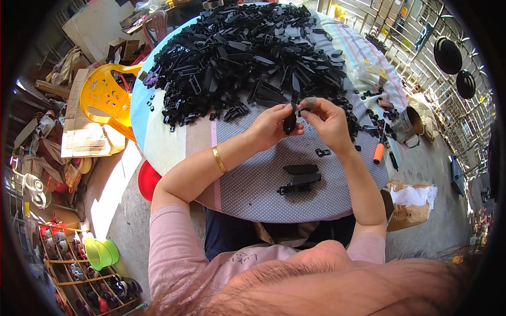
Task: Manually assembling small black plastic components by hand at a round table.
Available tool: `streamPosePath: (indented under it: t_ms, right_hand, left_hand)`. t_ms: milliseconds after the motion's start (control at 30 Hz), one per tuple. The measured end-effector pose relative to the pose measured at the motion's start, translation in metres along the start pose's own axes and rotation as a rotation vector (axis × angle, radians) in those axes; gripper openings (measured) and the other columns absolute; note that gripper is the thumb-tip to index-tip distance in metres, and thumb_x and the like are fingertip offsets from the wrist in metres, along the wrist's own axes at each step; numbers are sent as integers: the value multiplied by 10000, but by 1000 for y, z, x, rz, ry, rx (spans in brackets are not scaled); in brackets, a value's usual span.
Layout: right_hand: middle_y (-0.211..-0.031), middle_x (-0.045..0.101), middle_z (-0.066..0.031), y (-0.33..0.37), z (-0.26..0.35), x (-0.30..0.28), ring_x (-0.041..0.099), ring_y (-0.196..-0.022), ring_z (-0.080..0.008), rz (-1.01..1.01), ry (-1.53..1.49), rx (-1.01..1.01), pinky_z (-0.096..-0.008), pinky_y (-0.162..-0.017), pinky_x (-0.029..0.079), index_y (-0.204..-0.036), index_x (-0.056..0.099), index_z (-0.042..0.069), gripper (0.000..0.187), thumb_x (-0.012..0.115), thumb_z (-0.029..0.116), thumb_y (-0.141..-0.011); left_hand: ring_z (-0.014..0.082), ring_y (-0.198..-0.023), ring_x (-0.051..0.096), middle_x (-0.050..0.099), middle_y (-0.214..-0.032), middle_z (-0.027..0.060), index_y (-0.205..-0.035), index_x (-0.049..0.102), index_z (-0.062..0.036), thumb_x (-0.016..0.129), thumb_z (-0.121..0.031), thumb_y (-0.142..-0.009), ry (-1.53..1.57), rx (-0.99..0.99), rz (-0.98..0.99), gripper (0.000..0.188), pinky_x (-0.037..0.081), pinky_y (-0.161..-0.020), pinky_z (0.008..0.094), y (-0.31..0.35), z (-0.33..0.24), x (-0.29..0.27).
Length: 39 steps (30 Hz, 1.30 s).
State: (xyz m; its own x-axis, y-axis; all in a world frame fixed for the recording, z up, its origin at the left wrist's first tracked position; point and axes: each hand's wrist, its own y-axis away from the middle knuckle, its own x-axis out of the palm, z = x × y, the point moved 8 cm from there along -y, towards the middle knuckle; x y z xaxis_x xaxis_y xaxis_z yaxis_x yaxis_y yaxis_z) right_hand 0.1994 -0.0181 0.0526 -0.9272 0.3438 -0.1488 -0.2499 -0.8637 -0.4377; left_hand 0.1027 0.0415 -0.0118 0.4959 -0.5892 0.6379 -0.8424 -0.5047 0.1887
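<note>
Over the table's middle, my left hand (271, 126) is closed around a long black plastic piece (289, 124), held roughly upright. My right hand (328, 122) pinches at the same piece from the right; a small dark part seems to be between its fingertips, too small to name. Dark smudges or a covering show on a right fingertip. Nearer me lie several flat black plastic pieces (300, 179), set close together on the dotted cloth. A small black clip-like part (322, 152) rests between them and my right forearm. Just beyond my hands begins a large heap of black plastic parts (237, 58).
The round table (247, 203) has a patterned cloth. At its right lie an orange-handled tool (378, 153), a metal cup (409, 127) and loose small black parts. A yellow plastic chair (108, 97) and a red stool (149, 180) stand left; a paper bag (411, 208) sits right.
</note>
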Motion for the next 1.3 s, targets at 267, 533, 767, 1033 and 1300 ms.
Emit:
streamPosePath:
  t_ms: [267, 533, 767, 1033, 1300]
  right_hand:
    - [-817, 660, -59, 7, 16, 3, 612, -743, -103, -165, 211, -139, -229, -673, 491, -911, 642, -5, 144, 648, -9, -767]
    - [-836, 667, -75, 8, 17, 3, 621, -741, -107, -197, 185, -161, -222, -674, 495, -912, 644, -15, 163, 670, -5, -752]
    - [-836, 667, -99, 10, 23, 6, 632, -734, -129, -214, 263, -238, -237, -666, 499, -927, 639, -21, 180, 663, -5, -749]
    - [-861, 645, -152, 12, 32, 18, 642, -774, -270, -75, 490, -262, -308, -687, 507, -974, 600, -16, 241, 637, 28, -740]
    - [-698, 538, -123, 15, 31, 31, 580, -728, -295, 137, 810, -327, -375, -604, 470, -830, 530, -6, 128, 591, 89, -771]
  left_hand:
    - [183, -694, 597, 569, -780, 45, -973, 531, -42, 480, -304, -919, -98, 38, -27, 273, 482, -609, 294, 0, -7, -3]
    - [164, -648, 574, 579, -773, 33, -953, 553, -58, 498, -338, -906, -65, 54, 24, 289, 467, -599, 274, -2, -6, -5]
    - [155, -573, 579, 579, -743, 33, -939, 550, -40, 527, -345, -890, -121, 86, -3, 310, 457, -482, 238, -2, -8, -5]
    - [104, -514, 550, 562, -666, 28, -923, 540, -15, 540, -340, -887, -364, 239, -101, 328, 413, -403, 202, 5, -26, -1]
    - [66, -539, 472, 551, -641, 40, -876, 531, 47, 590, -314, -855, -845, 446, -323, 366, 379, -451, 228, 11, -37, -4]
